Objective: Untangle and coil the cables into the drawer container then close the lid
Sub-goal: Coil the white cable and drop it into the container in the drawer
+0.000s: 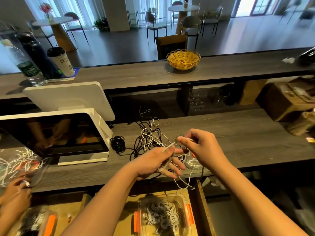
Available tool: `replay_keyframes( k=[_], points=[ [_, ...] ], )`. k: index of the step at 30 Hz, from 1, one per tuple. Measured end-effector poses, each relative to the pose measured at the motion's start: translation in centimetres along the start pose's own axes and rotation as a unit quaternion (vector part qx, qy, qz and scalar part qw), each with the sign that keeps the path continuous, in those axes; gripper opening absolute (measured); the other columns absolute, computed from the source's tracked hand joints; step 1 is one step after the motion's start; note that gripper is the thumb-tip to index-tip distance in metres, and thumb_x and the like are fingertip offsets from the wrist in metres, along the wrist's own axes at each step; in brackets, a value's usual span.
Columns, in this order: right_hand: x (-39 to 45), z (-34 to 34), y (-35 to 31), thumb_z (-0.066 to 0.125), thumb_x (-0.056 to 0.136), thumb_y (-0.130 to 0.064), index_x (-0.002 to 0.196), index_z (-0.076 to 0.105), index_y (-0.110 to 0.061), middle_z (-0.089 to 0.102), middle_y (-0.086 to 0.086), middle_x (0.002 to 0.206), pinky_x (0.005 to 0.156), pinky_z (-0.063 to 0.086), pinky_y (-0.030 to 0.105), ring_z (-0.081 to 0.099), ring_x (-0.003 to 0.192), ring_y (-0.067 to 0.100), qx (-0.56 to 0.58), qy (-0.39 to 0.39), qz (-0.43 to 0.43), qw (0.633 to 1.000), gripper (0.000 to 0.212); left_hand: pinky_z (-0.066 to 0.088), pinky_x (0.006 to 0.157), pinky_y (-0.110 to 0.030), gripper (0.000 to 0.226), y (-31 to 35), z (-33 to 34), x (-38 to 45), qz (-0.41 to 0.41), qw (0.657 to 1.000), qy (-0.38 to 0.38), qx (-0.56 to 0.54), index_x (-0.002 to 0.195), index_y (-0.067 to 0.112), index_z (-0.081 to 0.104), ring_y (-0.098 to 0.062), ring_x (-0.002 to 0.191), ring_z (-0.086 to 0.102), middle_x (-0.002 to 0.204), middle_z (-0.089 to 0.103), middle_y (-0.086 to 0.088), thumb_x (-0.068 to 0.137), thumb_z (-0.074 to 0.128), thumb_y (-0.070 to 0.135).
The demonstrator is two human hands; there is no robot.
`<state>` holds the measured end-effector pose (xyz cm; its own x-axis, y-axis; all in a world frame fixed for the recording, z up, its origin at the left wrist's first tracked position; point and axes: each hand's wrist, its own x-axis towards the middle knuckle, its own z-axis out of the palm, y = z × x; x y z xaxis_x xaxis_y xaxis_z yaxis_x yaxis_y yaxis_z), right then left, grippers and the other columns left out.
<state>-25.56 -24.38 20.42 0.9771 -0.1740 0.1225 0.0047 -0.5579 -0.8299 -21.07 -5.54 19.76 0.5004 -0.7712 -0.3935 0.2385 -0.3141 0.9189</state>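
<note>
Nearest, below the counter edge, a clear container with orange latches sits in the open drawer, holding coiled grey and white cables, its lid off. Above the counter's front edge, the left hand has a white cable wound round its loosely spread fingers, while the right hand pinches that cable's end between thumb and forefinger. Just beyond the hands, a tangle of black and white cables lies on the counter, beside a small black coil. Farther back, on the raised shelf behind the counter, stands a yellow wicker basket.
</note>
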Motion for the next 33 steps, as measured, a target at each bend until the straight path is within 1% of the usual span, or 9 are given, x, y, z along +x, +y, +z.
replay_keyframes(
  k=[5, 12, 17, 20, 21, 23, 25, 28, 33],
  points=[
    [-0.3, 0.2, 0.3, 0.061, 0.093, -0.041, 0.077, 0.067, -0.019, 0.057, -0.004, 0.059, 0.056, 0.046, 0.035, 0.050, 0.054, 0.007, 0.021, -0.013, 0.021, 0.999, 0.028, 0.057, 0.096, -0.044, 0.054, -0.5, 0.0, 0.3, 0.034, 0.976, 0.118, -0.182, 0.137, 0.016, 0.055, -0.030, 0.113, 0.069, 0.116, 0.073, -0.014, 0.095, 0.041, 0.047],
    [-0.9, 2.1, 0.2, 0.053, 0.099, -0.036, 0.083, 0.067, -0.021, 0.055, -0.007, 0.060, 0.052, 0.039, 0.026, 0.046, 0.051, 0.001, 0.038, -0.073, 0.042, 0.996, 0.026, 0.043, 0.109, -0.046, 0.050, 0.2, -0.7, -0.3, 0.111, 0.880, 0.144, -0.438, 0.143, 0.025, 0.051, -0.031, 0.126, 0.061, 0.133, 0.065, -0.018, 0.105, 0.026, 0.048],
    [-1.6, 4.2, -0.1, 0.048, 0.103, -0.029, 0.089, 0.066, -0.020, 0.054, -0.009, 0.058, 0.056, 0.046, 0.034, 0.049, 0.053, 0.001, 0.023, -0.130, 0.046, 0.990, 0.025, 0.036, 0.116, -0.047, 0.049, 0.4, -1.0, -0.2, 0.169, 0.830, 0.188, -0.496, 0.143, 0.029, 0.052, -0.030, 0.126, 0.061, 0.131, 0.066, -0.016, 0.107, 0.025, 0.050],
    [-2.2, 5.2, -0.4, 0.046, 0.104, -0.030, 0.093, 0.064, -0.020, 0.057, -0.007, 0.065, 0.064, 0.052, 0.042, 0.054, 0.059, 0.010, 0.007, -0.158, 0.047, 0.986, 0.023, 0.044, 0.107, -0.041, 0.048, 0.6, -1.3, 0.1, 0.203, 0.799, 0.224, -0.521, 0.138, 0.028, 0.056, -0.023, 0.104, 0.069, 0.110, 0.072, -0.011, 0.107, 0.026, 0.050],
    [-2.3, 5.4, -0.6, 0.045, 0.104, -0.031, 0.093, 0.063, -0.021, 0.059, -0.006, 0.069, 0.067, 0.051, 0.042, 0.056, 0.063, 0.013, -0.012, -0.165, 0.038, 0.985, 0.023, 0.048, 0.098, -0.036, 0.049, 0.6, -1.4, 0.2, 0.209, 0.789, 0.238, -0.526, 0.136, 0.027, 0.057, -0.018, 0.089, 0.066, 0.098, 0.070, -0.008, 0.107, 0.026, 0.050],
    [-2.5, 6.0, -1.0, 0.044, 0.105, -0.033, 0.094, 0.064, -0.020, 0.062, -0.005, 0.075, 0.071, 0.049, 0.039, 0.059, 0.071, 0.015, -0.052, -0.182, 0.019, 0.982, 0.026, 0.042, 0.074, -0.027, 0.050, 0.7, -1.7, 0.5, 0.210, 0.777, 0.269, -0.529, 0.135, 0.024, 0.057, -0.011, 0.067, 0.050, 0.079, 0.058, -0.002, 0.107, 0.026, 0.051],
    [-2.6, 6.4, -1.4, 0.043, 0.105, -0.034, 0.093, 0.062, -0.018, 0.063, -0.002, 0.079, 0.074, 0.048, 0.039, 0.059, 0.076, 0.017, -0.085, -0.190, 0.000, 0.978, 0.027, 0.032, 0.063, -0.025, 0.051, 0.5, -1.9, 0.7, 0.206, 0.772, 0.297, -0.523, 0.135, 0.023, 0.057, -0.010, 0.060, 0.038, 0.071, 0.049, 0.001, 0.107, 0.026, 0.052],
    [-2.8, 7.0, -2.1, 0.042, 0.105, -0.036, 0.089, 0.058, -0.019, 0.064, 0.002, 0.080, 0.073, 0.049, 0.041, 0.060, 0.077, 0.023, -0.122, -0.204, -0.024, 0.971, 0.028, 0.027, 0.059, -0.025, 0.050, 0.2, -2.1, 1.0, 0.200, 0.777, 0.341, -0.490, 0.135, 0.024, 0.057, -0.009, 0.059, 0.033, 0.070, 0.045, 0.002, 0.107, 0.026, 0.051],
    [-2.9, 7.5, -3.5, 0.038, 0.104, -0.040, 0.084, 0.056, -0.021, 0.063, 0.003, 0.078, 0.068, 0.049, 0.040, 0.059, 0.074, 0.026, -0.182, -0.207, -0.073, 0.958, 0.032, 0.031, 0.055, -0.022, 0.044, -0.5, -1.7, 1.4, 0.186, 0.827, 0.379, -0.371, 0.136, 0.030, 0.056, -0.005, 0.058, 0.034, 0.072, 0.043, 0.005, 0.108, 0.028, 0.049]
  ],
)
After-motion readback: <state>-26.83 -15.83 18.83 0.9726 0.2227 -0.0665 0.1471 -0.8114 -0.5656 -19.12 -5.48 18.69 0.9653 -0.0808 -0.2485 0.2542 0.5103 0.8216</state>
